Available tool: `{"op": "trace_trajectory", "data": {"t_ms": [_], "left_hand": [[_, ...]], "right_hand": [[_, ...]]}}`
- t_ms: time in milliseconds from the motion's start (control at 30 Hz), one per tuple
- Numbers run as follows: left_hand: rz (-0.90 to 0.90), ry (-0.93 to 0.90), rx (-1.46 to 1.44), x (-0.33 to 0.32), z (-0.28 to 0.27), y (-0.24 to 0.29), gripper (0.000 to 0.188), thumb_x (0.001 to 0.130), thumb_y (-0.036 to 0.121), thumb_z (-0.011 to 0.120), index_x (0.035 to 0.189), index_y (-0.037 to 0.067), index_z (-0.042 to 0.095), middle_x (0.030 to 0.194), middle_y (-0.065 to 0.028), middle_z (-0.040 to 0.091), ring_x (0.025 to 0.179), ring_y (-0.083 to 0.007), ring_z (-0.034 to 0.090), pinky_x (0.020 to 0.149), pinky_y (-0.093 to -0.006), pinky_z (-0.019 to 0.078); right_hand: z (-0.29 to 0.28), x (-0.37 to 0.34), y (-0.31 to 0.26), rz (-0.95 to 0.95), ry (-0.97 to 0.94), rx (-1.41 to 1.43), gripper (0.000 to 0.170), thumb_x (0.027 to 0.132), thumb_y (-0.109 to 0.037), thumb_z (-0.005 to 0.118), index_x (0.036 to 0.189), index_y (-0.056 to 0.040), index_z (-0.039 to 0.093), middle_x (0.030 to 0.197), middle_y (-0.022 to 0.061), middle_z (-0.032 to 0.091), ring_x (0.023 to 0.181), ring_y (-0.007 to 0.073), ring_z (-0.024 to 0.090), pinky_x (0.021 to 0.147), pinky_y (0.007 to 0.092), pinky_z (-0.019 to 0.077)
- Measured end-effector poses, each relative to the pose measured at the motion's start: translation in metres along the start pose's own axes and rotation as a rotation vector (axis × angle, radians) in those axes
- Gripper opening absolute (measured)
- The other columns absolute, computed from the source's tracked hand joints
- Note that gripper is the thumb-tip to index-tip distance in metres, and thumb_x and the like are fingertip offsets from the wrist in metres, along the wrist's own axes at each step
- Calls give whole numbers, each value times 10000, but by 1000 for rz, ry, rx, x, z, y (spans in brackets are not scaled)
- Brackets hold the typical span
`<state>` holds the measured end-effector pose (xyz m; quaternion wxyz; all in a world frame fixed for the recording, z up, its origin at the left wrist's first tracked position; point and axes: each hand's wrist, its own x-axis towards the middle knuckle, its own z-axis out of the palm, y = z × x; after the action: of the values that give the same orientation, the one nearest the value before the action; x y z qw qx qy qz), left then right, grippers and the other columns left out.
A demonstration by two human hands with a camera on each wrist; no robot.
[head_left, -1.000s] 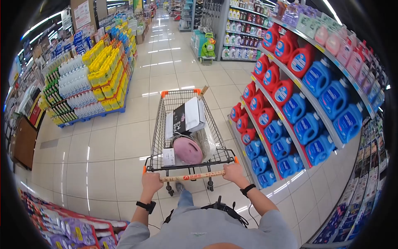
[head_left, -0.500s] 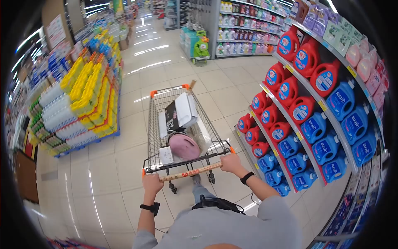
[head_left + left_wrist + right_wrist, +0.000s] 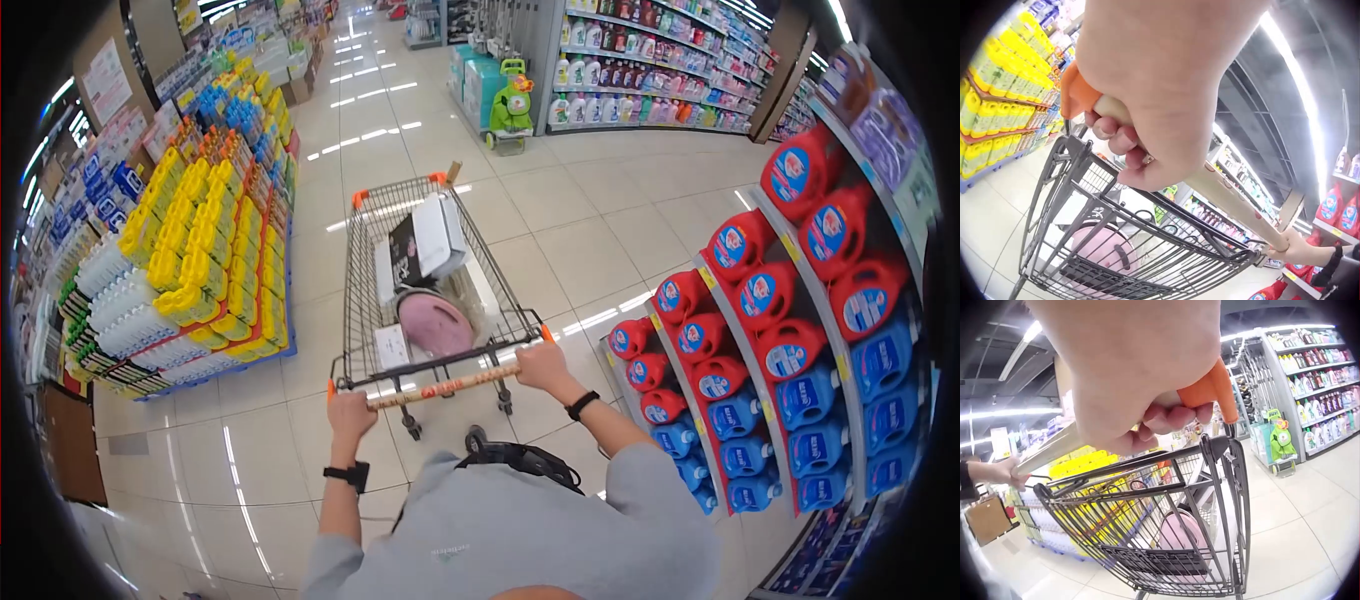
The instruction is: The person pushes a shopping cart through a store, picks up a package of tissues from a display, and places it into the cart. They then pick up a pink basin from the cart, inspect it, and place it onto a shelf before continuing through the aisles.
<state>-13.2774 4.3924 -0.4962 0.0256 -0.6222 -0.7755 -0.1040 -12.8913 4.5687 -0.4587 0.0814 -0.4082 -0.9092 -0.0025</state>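
Observation:
Both hands grip the handlebar of a wire shopping cart. The left hand curls round its left end, beside the orange end piece. At the other end the right hand wraps the bar, fingers folded under it in the right wrist view, close to another orange end piece. Inside the cart lie a pink rounded item, a white box with a black printed panel, a small white carton and something in clear wrapping, partly hidden behind the pink item.
Yellow and white bottles are stacked on a blue-edged pallet display at left. Shelves of red jugs and blue detergent jugs stand close at right. Ahead are a green trolley and a bottle shelf, with a tiled aisle between.
The cart has moved forward and turned somewhat toward the right. The jug shelves have shifted right in view, and more of the far bottle shelf shows. Both hands keep their hold on the handlebar.

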Motion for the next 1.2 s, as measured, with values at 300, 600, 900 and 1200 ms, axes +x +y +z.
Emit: {"op": "trace_trajectory", "data": {"t_ms": [300,600,900,1200], "left_hand": [[-12,-62,-26,243,27,-84,104,665,193,679,666,90,695,658,-140,664,674,-316,669,652,-418,520],[4,-61,-13,450,56,-162,121,656,208,692,656,87,689,651,-129,655,702,-321,666,702,-432,509],[77,-29,15,661,78,-239,125,669,200,690,662,76,678,665,-158,660,716,-352,660,758,-456,506],[4,16,20,853,103,-290,146,652,184,697,628,56,631,635,-177,640,621,-366,639,699,-454,519]], "right_hand": [[34,253,47,27,-61,-26,118,678,-211,672,735,-108,680,661,101,678,647,290,680,624,416,524],[56,460,79,74,-17,-60,132,646,-214,682,704,-102,641,602,95,633,594,293,657,581,419,522],[100,664,113,106,-53,-22,148,635,-209,670,733,-99,657,621,105,649,631,306,671,596,427,525],[128,855,161,122,-133,7,179,656,-244,670,775,-111,665,658,102,664,658,303,682,588,433,528]]}}
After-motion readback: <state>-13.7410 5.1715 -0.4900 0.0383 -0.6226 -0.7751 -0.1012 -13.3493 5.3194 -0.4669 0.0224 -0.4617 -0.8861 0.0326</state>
